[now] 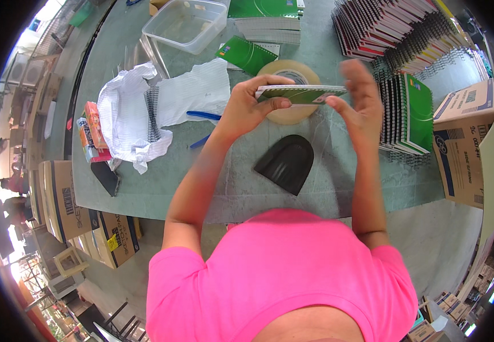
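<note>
My left hand (pixel 252 102) grips the left end of a thin green-covered notebook (pixel 304 94), held flat and edge-on above the table. My right hand (pixel 358 100) is at the notebook's right end, fingers raised and blurred, thumb touching its edge. Right under the notebook lies a large roll of clear tape (pixel 290 77). A black, rounded wedge-shaped object (pixel 287 162) lies on the table just below my hands.
A stack of green spiral notebooks (pixel 409 114) stands to the right, with more fanned stacks (pixel 384 25) behind. Crumpled white paper (pixel 127 114), a blue pen (pixel 204 115), a clear plastic tub (pixel 187 25) and cardboard boxes (pixel 464 142) surround the green table (pixel 201 182).
</note>
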A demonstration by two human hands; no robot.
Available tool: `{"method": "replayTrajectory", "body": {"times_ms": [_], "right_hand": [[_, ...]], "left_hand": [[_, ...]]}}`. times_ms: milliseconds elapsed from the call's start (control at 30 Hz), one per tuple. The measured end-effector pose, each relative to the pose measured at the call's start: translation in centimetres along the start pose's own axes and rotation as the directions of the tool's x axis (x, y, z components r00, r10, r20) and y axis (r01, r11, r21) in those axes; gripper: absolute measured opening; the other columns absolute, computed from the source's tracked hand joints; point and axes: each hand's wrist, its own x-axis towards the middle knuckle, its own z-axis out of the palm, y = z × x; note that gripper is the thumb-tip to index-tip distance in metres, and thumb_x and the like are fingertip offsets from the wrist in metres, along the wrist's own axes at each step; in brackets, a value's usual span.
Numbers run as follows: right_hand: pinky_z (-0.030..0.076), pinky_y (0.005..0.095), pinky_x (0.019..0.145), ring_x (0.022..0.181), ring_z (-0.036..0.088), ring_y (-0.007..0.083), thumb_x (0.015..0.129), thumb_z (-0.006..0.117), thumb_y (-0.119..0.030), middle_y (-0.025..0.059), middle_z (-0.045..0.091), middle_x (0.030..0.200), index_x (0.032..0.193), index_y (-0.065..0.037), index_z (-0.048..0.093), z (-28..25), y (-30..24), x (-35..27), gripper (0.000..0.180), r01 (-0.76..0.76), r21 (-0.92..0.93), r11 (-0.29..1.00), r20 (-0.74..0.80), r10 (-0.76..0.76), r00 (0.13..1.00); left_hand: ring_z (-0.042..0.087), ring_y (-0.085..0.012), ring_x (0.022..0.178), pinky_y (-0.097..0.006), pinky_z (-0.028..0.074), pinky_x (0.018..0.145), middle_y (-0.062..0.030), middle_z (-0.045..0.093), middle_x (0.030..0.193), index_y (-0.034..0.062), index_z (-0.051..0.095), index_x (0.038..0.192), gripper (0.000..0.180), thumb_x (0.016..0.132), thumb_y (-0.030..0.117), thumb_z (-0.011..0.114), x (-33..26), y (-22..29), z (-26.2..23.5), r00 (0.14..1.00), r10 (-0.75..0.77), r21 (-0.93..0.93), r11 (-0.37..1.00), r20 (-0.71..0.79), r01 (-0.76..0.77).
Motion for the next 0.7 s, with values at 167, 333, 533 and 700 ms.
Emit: {"method": "replayTrajectory", "body": {"times_ms": [167,333,533,700], "right_hand": [[0.047,0.0244,0.076,0.085,0.058,0.0093,0.072,0.074,-0.002,0.0034,0.064,0.090,0.099,-0.001,0.058,0.8,4.2,-1.0,0.032,-0.278,0.103,0.955,0.084,0.270,0.959],[0.047,0.0234,0.075,0.081,0.058,0.0103,0.071,0.074,-0.003,0.0031,0.064,0.089,0.095,-0.002,0.060,1.5,2.3,0.2,0.028,-0.115,0.247,0.962,0.114,0.089,0.990],[0.045,0.0221,0.073,0.083,0.057,0.0076,0.065,0.079,-0.004,0.0013,0.063,0.087,0.095,-0.005,0.060,1.9,3.6,-0.7,0.035,-0.366,0.009,0.930,0.173,0.359,0.917],[0.044,0.0212,0.068,0.076,0.054,0.0053,0.064,0.080,-0.008,-0.0008,0.062,0.083,0.091,-0.006,0.062,1.6,3.1,0.0,0.033,-0.212,0.142,0.967,0.184,0.185,0.965]], "left_hand": [[0.059,-0.0070,0.079,-0.022,0.047,0.074,-0.0024,0.067,0.088,0.0020,0.062,0.098,0.033,0.068,0.003,0.077,0.3,-2.6,0.6,0.980,-0.105,0.010,0.994,-0.169,0.108],[0.059,-0.0074,0.080,-0.022,0.047,0.072,-0.0026,0.066,0.088,0.0025,0.062,0.095,0.034,0.066,0.001,0.078,0.4,-2.0,-0.3,0.988,-0.011,-0.165,0.986,-0.153,-0.015],[0.058,-0.0076,0.081,-0.022,0.047,0.072,-0.0035,0.065,0.090,0.0027,0.062,0.095,0.035,0.064,0.000,0.079,0.0,-2.5,0.0,0.991,-0.063,0.025,0.997,-0.119,0.066],[0.058,-0.0076,0.081,-0.022,0.047,0.071,-0.0024,0.064,0.089,0.0021,0.062,0.096,0.034,0.066,0.000,0.078,-0.6,-2.1,-0.9,0.992,-0.064,-0.133,0.990,-0.108,0.049]]}}
